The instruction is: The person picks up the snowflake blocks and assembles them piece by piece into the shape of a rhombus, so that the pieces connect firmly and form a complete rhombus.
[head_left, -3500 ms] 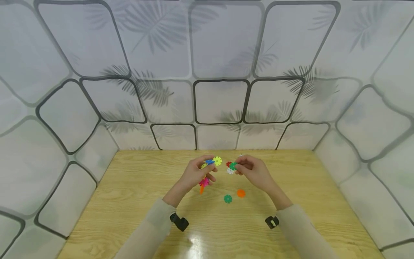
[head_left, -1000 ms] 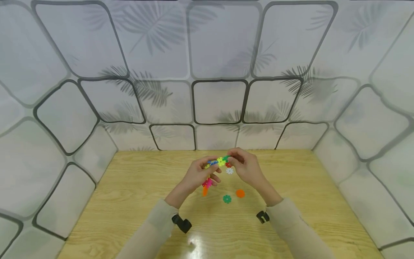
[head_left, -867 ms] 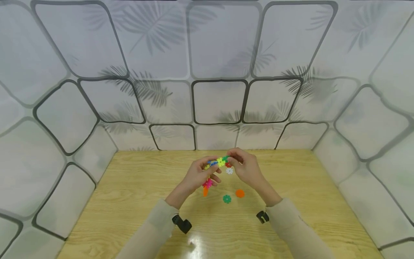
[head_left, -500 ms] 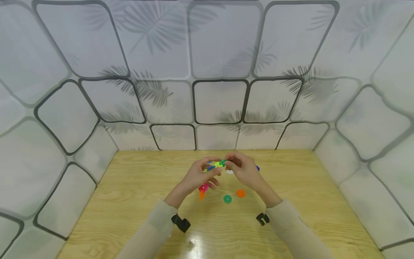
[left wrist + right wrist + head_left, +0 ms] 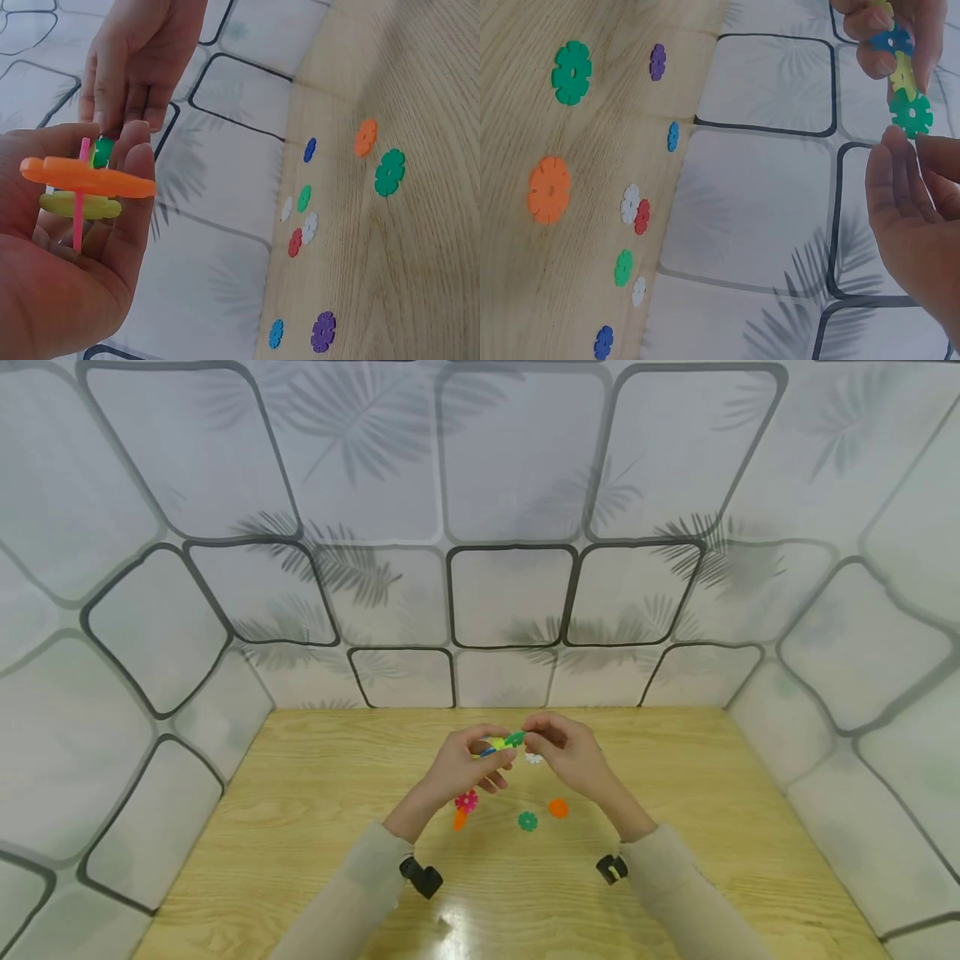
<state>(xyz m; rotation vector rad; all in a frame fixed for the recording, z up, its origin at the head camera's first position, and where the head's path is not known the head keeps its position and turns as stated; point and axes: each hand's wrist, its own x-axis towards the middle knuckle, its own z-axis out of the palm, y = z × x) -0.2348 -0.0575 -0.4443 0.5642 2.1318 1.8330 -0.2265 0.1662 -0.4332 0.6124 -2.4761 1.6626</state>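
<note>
L hand (image 5: 459,766) grips multicolour notched-plastic-disc chain (image 5: 902,69), R hand (image 5: 570,758) pinches green notched plastic disc (image 5: 914,122) at its end; prob. joining step, next needs aligned, firm push.

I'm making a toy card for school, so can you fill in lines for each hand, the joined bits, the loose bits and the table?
Left hand: holds the chain of joined discs
Right hand: pinches the chain's green end disc
Chain colours: green, yellow, blue, pink, orange; partly hidden
Chain place: above the table
Loose discs: two green discs, orange disc, purple disc, light blue disc, dark blue disc, red disc, two white discs
Table: pale wood
</note>
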